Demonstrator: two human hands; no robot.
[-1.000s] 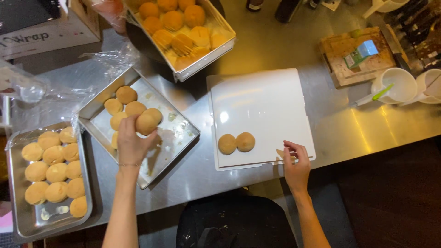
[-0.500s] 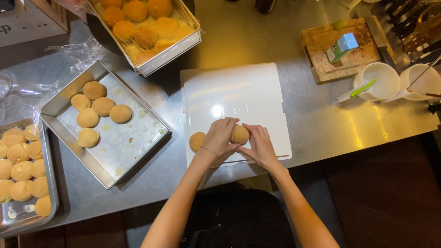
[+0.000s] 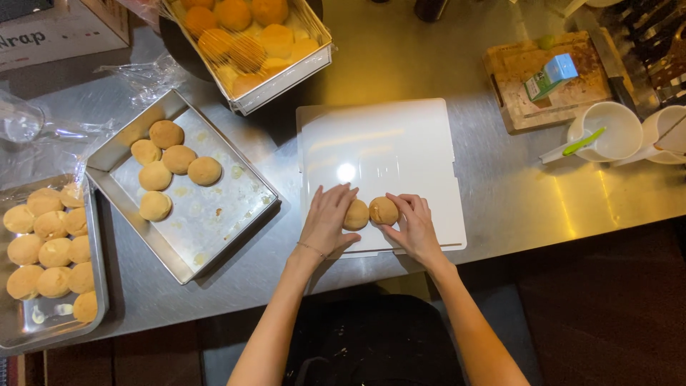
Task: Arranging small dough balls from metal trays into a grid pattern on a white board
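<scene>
two buns [image 3: 370, 213] sit in a left-right row on the white board [image 3: 386, 143]; left hand [image 3: 327, 223] and right hand [image 3: 412, 226], fingers loosely curled, cup them from either side.

Take the white cutting board [image 3: 379, 161] as your landmark. Up and to its right, you see a small carton [image 3: 549, 76], blue on top with green and white sides, lying tilted on a worn wooden board [image 3: 529, 107]. Far up and to its left, at the frame's corner, a pale cardboard box [image 3: 53, 32] with dark lettering stands on the surface [image 3: 514, 193], partly cut off.
</scene>
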